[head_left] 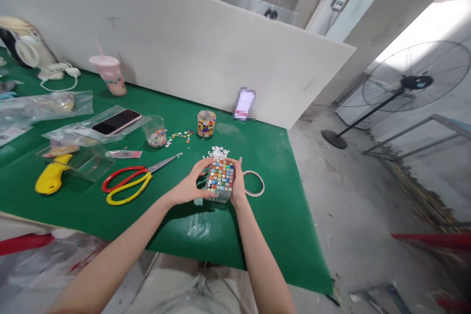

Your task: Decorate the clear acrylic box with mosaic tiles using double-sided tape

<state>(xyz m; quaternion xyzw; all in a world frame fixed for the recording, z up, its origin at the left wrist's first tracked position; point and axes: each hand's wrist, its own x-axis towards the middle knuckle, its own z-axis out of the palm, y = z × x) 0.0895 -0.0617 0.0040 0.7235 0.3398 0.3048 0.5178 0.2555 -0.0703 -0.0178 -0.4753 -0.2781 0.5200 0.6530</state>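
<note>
The left hand (pixel 186 188) and right hand (pixel 239 186) grasp a clear box (pixel 221 176) covered in coloured tiles, over the green desk (pixel 275 235). White chips (pixel 220 151) lie just beyond it. A tape ring (pixel 263 184) sits beside the right hand; scissors (pixel 148 171) lie left of the left hand. Farther out stands a phone (pixel 245 104), its screen blurred. Red marks on a plastic bag (pixel 83 260), lower left, are illegible.

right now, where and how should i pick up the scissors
Probably by the red and yellow handles, coming from the near left: the scissors lie flat, those wide looped handles toward that side, the blades pointing right and slightly away.
</note>
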